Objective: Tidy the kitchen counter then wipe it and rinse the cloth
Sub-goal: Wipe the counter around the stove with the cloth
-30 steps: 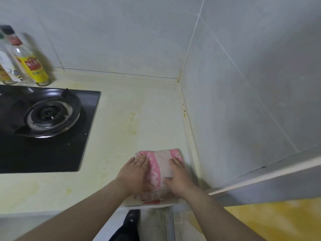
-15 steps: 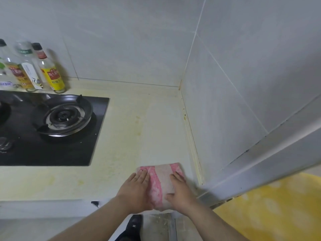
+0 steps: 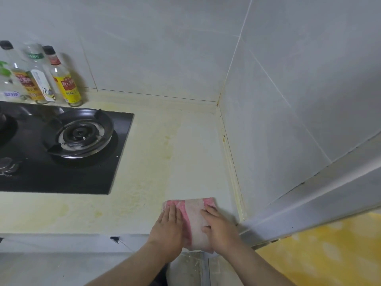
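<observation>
- Left hand (image 3: 168,230) and right hand (image 3: 219,232) lay flat, fingers straight, pressing the cloth (image 3: 193,220).
- Cloth's long axis ran toward twelve o'clock; unwiped bench (image 3: 144,162) lay ahead.

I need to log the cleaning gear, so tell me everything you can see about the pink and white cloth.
The cloth is pink with a broad white band, soft-looking fabric, folded into a flat pad. It lies at the counter's front edge, near the right wall. The left hand and right hand press flat on it, fingers straight.
</observation>
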Available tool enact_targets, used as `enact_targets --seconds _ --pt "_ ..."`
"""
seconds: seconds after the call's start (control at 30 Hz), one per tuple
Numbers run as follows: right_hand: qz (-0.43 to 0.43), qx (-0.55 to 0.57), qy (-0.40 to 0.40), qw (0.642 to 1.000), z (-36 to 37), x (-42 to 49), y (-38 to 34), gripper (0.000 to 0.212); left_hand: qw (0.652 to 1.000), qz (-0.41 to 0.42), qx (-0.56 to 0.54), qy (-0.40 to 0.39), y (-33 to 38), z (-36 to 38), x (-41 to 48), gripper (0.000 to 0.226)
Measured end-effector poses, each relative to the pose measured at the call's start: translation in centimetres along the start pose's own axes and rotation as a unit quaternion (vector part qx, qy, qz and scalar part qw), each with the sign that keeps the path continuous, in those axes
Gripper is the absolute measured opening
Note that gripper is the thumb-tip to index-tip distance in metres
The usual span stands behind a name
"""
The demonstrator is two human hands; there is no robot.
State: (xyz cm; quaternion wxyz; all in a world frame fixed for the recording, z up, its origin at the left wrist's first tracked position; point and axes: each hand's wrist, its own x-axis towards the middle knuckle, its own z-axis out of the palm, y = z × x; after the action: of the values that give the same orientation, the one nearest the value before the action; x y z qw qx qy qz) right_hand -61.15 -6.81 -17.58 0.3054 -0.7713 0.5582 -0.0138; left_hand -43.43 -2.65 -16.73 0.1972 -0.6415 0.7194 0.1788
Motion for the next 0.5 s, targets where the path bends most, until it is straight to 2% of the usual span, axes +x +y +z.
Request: enact_targets --seconds 0.17,0.3,0.5 --pt "0.006 0.032 -0.024 0.999 -0.2 1.9 -0.6 0.061 1.000 -0.012 -0.024 0.009 -1.3 -0.8 1.2 0.066" --pt "0.007 0.067 -0.043 0.997 -0.7 4.1 -1.2 0.066 1.000 0.002 -0.027 0.012 -3.7 -1.6 2.8 0.073" --pt "0.006 0.069 -0.061 0.996 -1.6 7.5 -2.0 0.084 0.999 0.035 -0.033 0.008 -6.7 -3.2 5.2 0.084"
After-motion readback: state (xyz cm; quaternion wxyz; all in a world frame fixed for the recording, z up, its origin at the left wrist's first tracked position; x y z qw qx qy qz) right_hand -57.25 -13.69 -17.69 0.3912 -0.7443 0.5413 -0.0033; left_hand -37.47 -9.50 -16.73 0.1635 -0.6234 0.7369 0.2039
